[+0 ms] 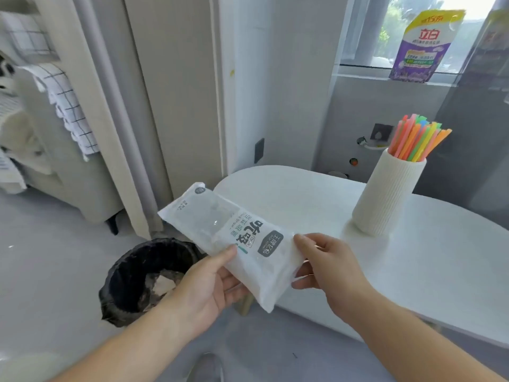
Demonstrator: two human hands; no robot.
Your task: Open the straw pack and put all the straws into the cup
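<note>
You hold the flat straw pack over the table edge, left hand and right hand pinching its near end, thumbs on top. The straws stand in the cup — filling looks done; next, likely, a drop into the bin below.

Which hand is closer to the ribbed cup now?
Right. The right hand grips the straw pack below-left of the cup; the left hand grips it farther left.

Bright, soft daylight from the window upper right, panes blown out. Faint shadow at the cup base on the table. Wide-angle bending at the edges; left side blurred.
</note>
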